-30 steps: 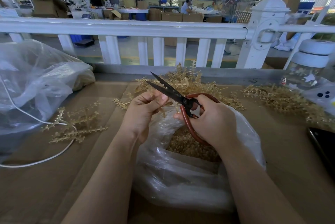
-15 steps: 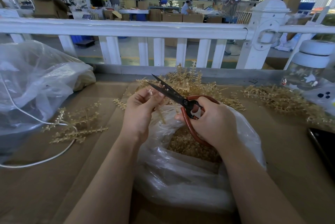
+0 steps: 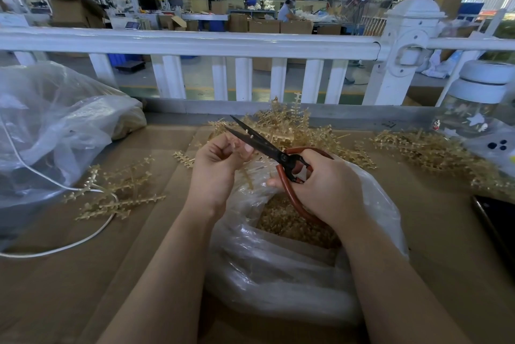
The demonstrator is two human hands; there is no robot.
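Clear bag (image 3: pixel 278 274), nearest, lies open under both hands w/ cut bits (image 3: pixel 289 221) heaped inside, so whatever gets snipped should drop straight in.

Change vs 1 s ago: small. R hand (image 3: pixel 328 190) and scissors (image 3: pixel 284 158) have hardly shifted; blades sit parted at approx the same angle, tips pointing away and left. L hand (image 3: pixel 217 168) has done the moving. It re-turned the plastic sprig (image 3: pixel 247 176), so the stem now hangs down clear below the fingers and the top end sits right at the lower blade. My read: that was a re-feed btwn snips, next cut lined up but not made yet.

Grip: L hand is curled round the sprig, thumb and fingertips pinching it near the blade edge. R hand is clenched through the red handle loops and holds the scissors part-open, not squeezed.

Beyond the hands, a pile of uncut sprigs (image 3: pixel 287 126) waits on the cardboard top (image 3: pixel 432 218), plenty left. Bare stems (image 3: pixel 117 190) lie off left.
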